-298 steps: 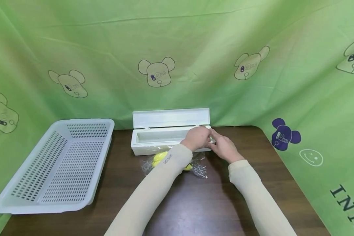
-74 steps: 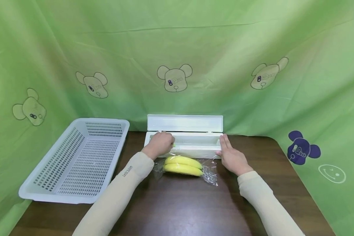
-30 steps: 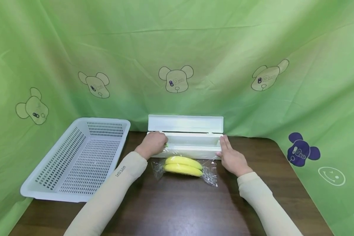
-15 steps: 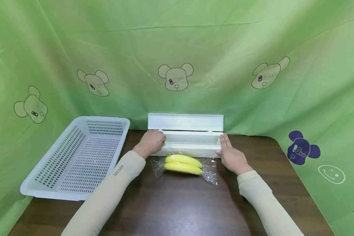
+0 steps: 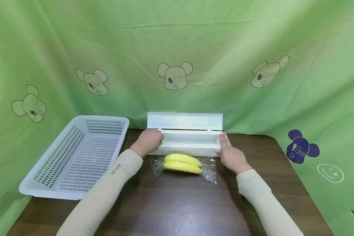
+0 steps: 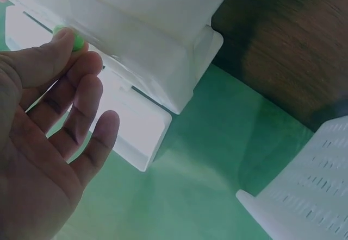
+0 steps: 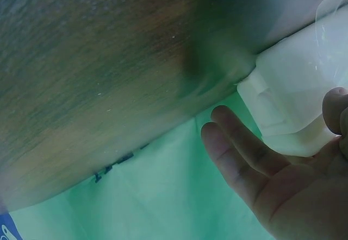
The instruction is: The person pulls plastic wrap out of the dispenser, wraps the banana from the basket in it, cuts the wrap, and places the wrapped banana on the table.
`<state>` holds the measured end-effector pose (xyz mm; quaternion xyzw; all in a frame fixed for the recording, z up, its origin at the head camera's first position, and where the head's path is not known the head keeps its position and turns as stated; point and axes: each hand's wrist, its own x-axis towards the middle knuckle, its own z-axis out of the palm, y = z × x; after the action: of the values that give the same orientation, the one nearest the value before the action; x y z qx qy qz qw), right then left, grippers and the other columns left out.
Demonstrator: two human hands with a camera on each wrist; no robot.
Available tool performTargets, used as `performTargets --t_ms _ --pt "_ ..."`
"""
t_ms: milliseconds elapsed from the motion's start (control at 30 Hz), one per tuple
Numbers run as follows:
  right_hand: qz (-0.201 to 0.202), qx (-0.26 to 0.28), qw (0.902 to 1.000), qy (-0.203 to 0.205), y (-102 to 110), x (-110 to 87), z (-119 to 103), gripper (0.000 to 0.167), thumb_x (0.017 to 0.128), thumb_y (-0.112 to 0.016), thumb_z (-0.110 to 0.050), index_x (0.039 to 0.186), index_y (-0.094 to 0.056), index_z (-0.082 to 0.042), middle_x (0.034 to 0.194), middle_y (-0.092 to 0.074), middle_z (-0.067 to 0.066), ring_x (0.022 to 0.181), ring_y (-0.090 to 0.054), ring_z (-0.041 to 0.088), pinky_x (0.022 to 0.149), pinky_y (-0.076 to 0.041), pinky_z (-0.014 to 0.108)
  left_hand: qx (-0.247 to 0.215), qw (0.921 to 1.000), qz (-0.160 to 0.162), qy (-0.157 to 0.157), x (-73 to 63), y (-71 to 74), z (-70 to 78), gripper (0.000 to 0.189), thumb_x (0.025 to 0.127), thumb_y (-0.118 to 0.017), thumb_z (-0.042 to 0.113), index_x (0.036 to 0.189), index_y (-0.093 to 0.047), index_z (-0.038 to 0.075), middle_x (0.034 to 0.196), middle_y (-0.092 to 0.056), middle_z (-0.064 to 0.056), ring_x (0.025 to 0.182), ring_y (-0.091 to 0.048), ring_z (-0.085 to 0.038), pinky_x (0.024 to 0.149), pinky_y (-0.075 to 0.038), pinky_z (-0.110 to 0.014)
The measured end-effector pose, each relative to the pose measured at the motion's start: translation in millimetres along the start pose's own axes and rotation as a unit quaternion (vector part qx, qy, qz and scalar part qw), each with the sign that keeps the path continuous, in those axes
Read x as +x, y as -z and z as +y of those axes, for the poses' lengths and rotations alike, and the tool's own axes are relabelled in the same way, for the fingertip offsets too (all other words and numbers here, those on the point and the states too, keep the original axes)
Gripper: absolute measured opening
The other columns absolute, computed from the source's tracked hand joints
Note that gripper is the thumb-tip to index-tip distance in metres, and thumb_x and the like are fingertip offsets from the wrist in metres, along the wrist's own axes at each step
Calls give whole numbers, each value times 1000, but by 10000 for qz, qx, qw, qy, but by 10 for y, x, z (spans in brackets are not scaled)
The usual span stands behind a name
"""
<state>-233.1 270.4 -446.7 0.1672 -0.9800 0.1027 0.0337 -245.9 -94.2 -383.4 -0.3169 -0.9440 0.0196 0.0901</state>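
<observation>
A long white cling film dispenser (image 5: 188, 150) stands at the back of the table, its hinged lid (image 5: 184, 121) raised. My left hand (image 5: 148, 141) is at its left end, thumb and forefinger pinching a small green slide cutter (image 6: 78, 42) on the front edge; the other fingers are loosely bent. My right hand (image 5: 233, 158) holds the dispenser's right end, thumb against the front, two fingers straight along the end. Right in front lie yellow bananas (image 5: 183, 163) wrapped in clear film (image 5: 209, 173), bunched at the right side. Film also shows between the bananas and the dispenser.
A white perforated plastic basket (image 5: 85, 157) stands on the left of the dark wooden table (image 5: 177, 206). Behind the table hangs a green curtain (image 5: 177, 39) with printed bear heads, close against the raised lid.
My left hand has slid the green cutter leftward along the dispenser's front, from the right end about ten seconds ago to the left end. My right hand has lately stayed at the right end.
</observation>
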Motion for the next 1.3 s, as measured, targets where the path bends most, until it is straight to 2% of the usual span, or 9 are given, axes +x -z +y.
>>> performTargets --t_ms 167,400,633,867,1167,1300 --pt "-36 36 10000 -9 2 3 -6 72 107 -48 -25 156 -9 9 161 -8 32 64 -63 30 48 -46 39 150 9999 47 -20 -50 13 -46 27 88 -64 -1 66 -60 13 69 -63 -4 69 -64 -27 66 -53 -45" --pt "-11 22 10000 4 9 2 2 72 106 -49 -24 156 -9 10 161 -8 32 73 -66 35 48 -46 40 151 9998 -81 53 -99 29 -108 24 87 -64 -3 69 -62 12 73 -65 -4 69 -64 -27 64 -51 -44" --pt "-6 -9 10000 14 15 -6 3 72 106 -49 -24 156 -10 11 160 -9 33 65 -64 33 48 -46 40 175 9997 -124 96 -149 51 -161 22 85 -65 -4 69 -63 12 74 -66 -3 71 -63 -26 67 -49 -43" --pt "-91 68 9999 -36 23 1 -21 72 106 -48 -24 156 -10 10 161 -9 31 93 -67 44 55 -50 44 234 9996 -136 78 -193 61 -187 22 82 -68 -4 69 -62 13 74 -65 -3 72 -62 -26 66 -47 -41" --pt "-93 36 9999 -59 21 0 -17 72 107 -48 -25 156 -9 10 161 -8 31 89 -68 43 53 -49 43 397 9989 -207 96 -226 73 -217 19 81 -68 -4 72 -64 12 77 -66 -4 75 -61 -27 70 -48 -41" --pt "-112 59 9999 -61 27 -4 -10 72 107 -48 -25 156 -9 10 162 -7 31 87 -68 42 51 -48 42 547 9979 -285 175 -247 76 -221 24 80 -67 -6 68 -61 13 76 -66 -4 74 -60 -27 71 -49 -41"
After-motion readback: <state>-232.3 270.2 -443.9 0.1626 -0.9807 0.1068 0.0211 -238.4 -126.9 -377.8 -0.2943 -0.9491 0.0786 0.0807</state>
